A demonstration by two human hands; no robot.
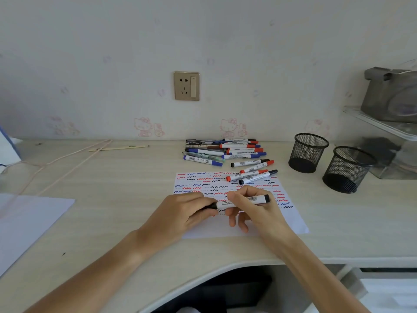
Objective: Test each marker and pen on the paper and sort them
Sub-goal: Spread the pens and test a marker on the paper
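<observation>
— Fingers [234, 196] of the right hand [255, 208] are curled round the white barrel of a black marker [242, 201]; the left hand [182, 213] pinches its dark cap end. It lies level, held just above the paper [291, 220], over the scribbles.

— How will it handle?

— Light and stiff, I'd judge, with a smooth plastic barrel that could slip. Best gripped mid-barrel, one hand on the body and one on the cap, as now. Whether the cap is coming off or going on, I cannot tell.

— And beyond the hands?

— Four loose markers [251, 172] lie across the paper's far edge, red- and black-capped. Behind them sits a pile of pens and markers [222, 151] near the wall. To the right stand two black mesh cups [308, 152], well apart from the pile; both look empty, so sorting seems hardly begun.
</observation>
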